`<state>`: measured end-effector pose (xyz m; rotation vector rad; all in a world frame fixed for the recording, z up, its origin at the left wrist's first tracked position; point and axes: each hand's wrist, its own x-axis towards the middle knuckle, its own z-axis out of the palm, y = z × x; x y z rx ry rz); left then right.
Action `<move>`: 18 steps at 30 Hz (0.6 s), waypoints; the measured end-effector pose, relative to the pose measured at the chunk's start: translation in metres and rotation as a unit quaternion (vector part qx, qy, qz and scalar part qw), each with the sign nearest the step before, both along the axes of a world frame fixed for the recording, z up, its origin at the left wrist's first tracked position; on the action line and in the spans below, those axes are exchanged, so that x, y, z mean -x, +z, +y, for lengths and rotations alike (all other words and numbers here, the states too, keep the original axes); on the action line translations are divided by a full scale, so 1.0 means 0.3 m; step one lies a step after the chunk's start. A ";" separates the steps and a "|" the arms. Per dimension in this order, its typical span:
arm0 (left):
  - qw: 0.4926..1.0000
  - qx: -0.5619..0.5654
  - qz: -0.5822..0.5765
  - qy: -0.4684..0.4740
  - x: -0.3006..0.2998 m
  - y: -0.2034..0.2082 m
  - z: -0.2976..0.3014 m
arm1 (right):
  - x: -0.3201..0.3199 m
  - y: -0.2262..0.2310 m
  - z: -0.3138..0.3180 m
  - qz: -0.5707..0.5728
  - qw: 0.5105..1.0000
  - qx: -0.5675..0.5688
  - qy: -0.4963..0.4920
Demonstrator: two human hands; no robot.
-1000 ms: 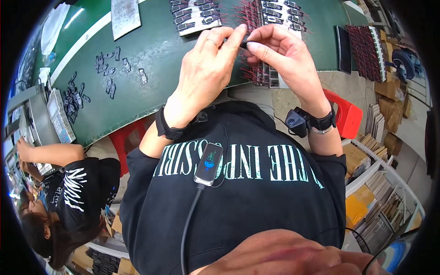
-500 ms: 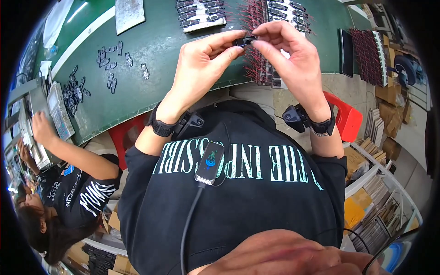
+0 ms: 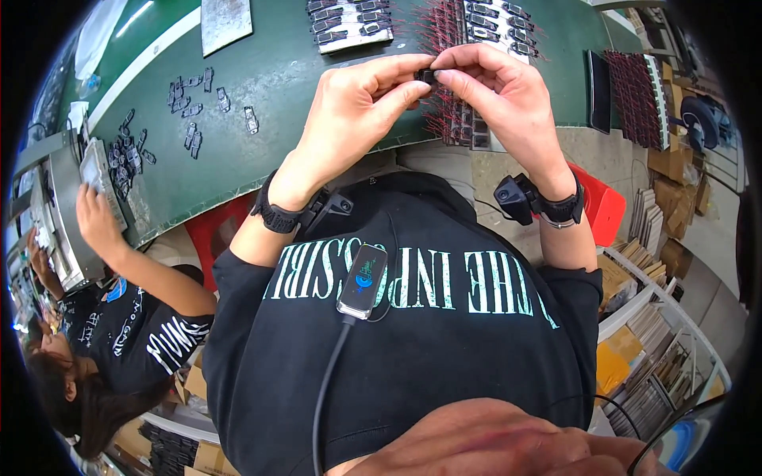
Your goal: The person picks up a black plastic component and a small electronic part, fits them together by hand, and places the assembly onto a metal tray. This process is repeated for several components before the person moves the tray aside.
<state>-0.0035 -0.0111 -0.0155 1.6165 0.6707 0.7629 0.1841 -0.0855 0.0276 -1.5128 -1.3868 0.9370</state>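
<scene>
Toward twelve o'clock, I remotely watch the bare left hand [image 3: 347, 101] and bare right hand [image 3: 512, 99], both pinched nearly closed on one small black blocky part [image 3: 426, 76].

Assembly workshop: green workbench [image 3: 290, 71], red-wired parts [image 3: 633, 91] in rows, cardboard boxes [image 3: 673, 151].

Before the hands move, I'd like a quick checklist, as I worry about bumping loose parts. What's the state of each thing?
1. Left hand gripping the small black part: ok.
2. Right hand gripping it too: ok.
3. Part's details in plain sight: not ok; fingertips partly cover it.
4. Right hand free of the red wires: cannot tell; they overlap in view.
5. Loose black pieces apart from both hands: ok.
6. Co-worker's raised hand well away: ok.
</scene>
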 end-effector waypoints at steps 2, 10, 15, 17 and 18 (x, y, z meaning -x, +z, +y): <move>1.000 -0.005 -0.001 -0.004 0.002 -0.009 0.010 | 0.007 -0.007 0.006 0.033 0.999 0.003 -0.011; 1.000 0.001 -0.012 -0.009 0.002 -0.003 0.015 | -0.018 -0.045 0.031 -0.005 0.998 -0.056 0.030; 1.000 -0.015 -0.024 -0.009 -0.011 0.007 0.012 | -0.046 -0.017 0.023 0.095 0.993 0.047 0.058; 1.000 -0.014 -0.021 -0.010 -0.013 0.016 0.011 | -0.049 -0.017 0.025 0.103 0.992 0.046 0.054; 1.000 -0.014 -0.019 -0.011 -0.014 0.021 0.012 | -0.050 -0.016 0.025 0.107 0.992 0.046 0.052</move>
